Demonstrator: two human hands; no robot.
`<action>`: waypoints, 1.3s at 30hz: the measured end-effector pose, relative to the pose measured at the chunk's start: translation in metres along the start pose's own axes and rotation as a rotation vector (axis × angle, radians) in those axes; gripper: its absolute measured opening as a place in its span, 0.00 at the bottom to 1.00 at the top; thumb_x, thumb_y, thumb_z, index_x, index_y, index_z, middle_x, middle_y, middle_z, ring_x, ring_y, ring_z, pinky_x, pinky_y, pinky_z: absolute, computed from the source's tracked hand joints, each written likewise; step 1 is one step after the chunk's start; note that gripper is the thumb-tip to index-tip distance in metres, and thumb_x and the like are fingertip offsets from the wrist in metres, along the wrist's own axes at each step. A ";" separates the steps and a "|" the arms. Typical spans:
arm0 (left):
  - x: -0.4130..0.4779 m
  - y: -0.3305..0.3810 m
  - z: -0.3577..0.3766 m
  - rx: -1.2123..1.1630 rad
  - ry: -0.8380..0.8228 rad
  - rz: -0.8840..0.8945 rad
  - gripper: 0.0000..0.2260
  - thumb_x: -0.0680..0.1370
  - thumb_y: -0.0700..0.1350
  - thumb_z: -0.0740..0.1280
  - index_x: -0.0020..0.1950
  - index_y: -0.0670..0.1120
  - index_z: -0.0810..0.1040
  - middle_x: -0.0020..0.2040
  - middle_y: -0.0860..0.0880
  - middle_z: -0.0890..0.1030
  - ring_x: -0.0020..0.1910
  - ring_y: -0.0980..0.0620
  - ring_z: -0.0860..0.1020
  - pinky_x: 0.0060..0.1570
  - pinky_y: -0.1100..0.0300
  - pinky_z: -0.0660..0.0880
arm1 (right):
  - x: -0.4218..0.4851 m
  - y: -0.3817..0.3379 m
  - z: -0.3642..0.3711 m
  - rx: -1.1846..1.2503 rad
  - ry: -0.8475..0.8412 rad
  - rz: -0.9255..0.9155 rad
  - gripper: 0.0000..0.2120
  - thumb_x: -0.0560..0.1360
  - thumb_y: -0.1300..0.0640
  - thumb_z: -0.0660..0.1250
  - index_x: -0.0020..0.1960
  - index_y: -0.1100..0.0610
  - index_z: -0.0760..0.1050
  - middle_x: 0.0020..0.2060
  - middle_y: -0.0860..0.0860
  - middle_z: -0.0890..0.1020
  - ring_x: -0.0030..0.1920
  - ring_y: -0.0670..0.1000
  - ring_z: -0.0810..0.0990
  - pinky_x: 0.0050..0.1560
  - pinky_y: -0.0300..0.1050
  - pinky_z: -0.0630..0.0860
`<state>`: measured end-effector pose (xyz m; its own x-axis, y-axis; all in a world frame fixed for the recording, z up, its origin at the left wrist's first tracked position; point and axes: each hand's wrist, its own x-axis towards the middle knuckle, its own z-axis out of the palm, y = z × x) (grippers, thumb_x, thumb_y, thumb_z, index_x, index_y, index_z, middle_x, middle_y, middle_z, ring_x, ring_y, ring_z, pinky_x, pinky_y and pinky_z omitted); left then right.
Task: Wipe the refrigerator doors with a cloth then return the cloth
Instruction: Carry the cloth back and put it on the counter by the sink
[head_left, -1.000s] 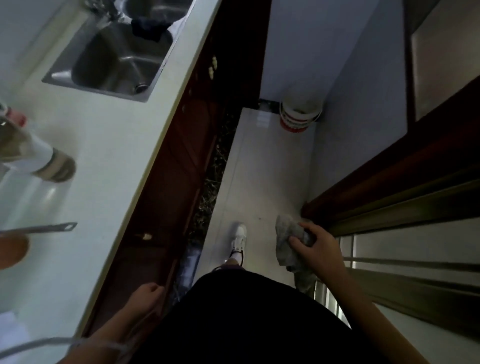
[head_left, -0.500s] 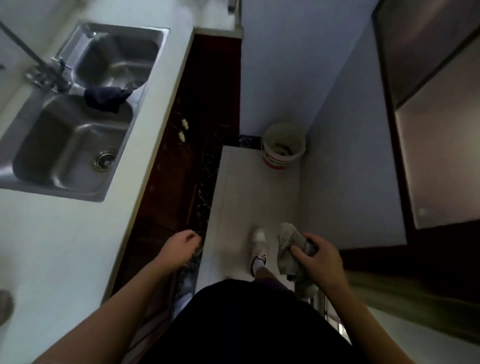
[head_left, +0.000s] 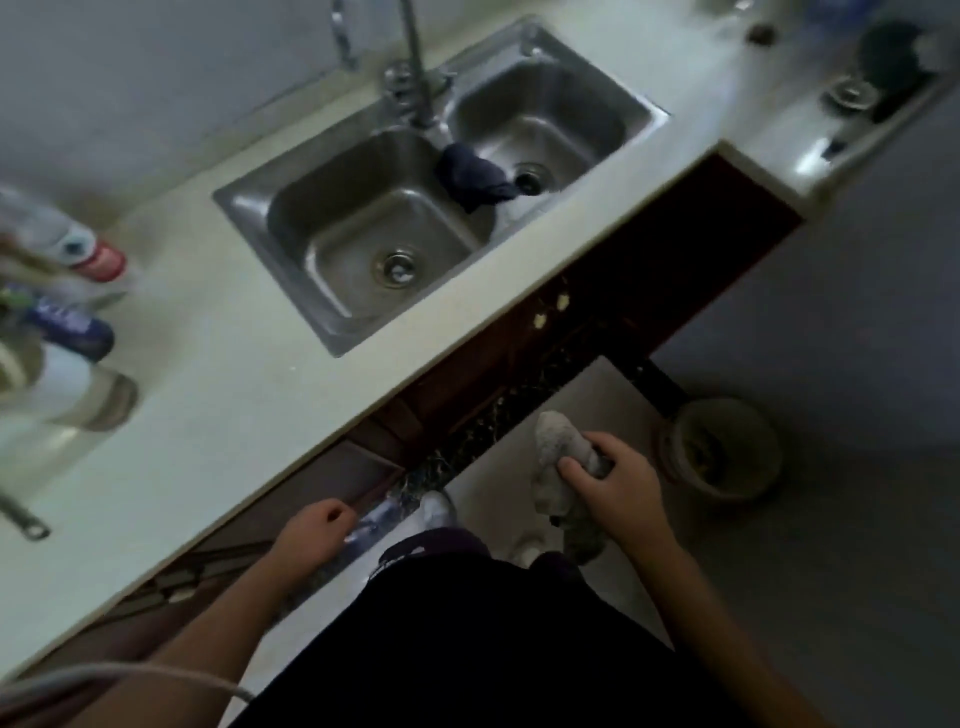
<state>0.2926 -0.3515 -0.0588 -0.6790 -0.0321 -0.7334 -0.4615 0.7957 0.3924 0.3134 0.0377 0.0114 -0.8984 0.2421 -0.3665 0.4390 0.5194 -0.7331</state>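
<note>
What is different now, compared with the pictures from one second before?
The person turned toward the sink, now in full view. The left hand came forward. Nothing was taken or released: the right hand still grips the grey cloth; the dark rag stays on the sink divider.

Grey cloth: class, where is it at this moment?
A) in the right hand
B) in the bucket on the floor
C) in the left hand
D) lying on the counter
A: the right hand curls its fingers round the grey cloth, above the floor.
</note>
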 end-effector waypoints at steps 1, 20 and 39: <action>-0.002 -0.013 -0.002 -0.065 0.037 -0.053 0.12 0.79 0.48 0.64 0.43 0.40 0.79 0.41 0.40 0.83 0.43 0.40 0.82 0.44 0.49 0.77 | 0.014 -0.011 0.005 -0.025 -0.058 -0.036 0.13 0.76 0.49 0.75 0.59 0.49 0.81 0.49 0.45 0.83 0.47 0.42 0.81 0.44 0.39 0.75; -0.033 -0.085 -0.039 -0.637 0.315 -0.375 0.16 0.70 0.54 0.61 0.38 0.42 0.79 0.38 0.44 0.84 0.38 0.48 0.83 0.49 0.48 0.80 | 0.140 -0.234 0.159 -0.308 -0.525 -0.513 0.17 0.73 0.49 0.76 0.61 0.50 0.81 0.51 0.49 0.85 0.51 0.50 0.82 0.51 0.47 0.77; -0.029 -0.080 -0.020 -0.944 0.384 -0.562 0.17 0.70 0.55 0.60 0.46 0.46 0.81 0.43 0.44 0.85 0.45 0.43 0.83 0.53 0.45 0.79 | 0.225 -0.335 0.336 -0.652 -0.881 -1.072 0.24 0.73 0.51 0.73 0.69 0.49 0.77 0.63 0.52 0.82 0.62 0.59 0.78 0.65 0.58 0.74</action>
<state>0.3382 -0.4264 -0.0577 -0.2970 -0.5472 -0.7825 -0.8848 -0.1504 0.4410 -0.0314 -0.3570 -0.0181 -0.3826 -0.8945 -0.2311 -0.6835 0.4423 -0.5807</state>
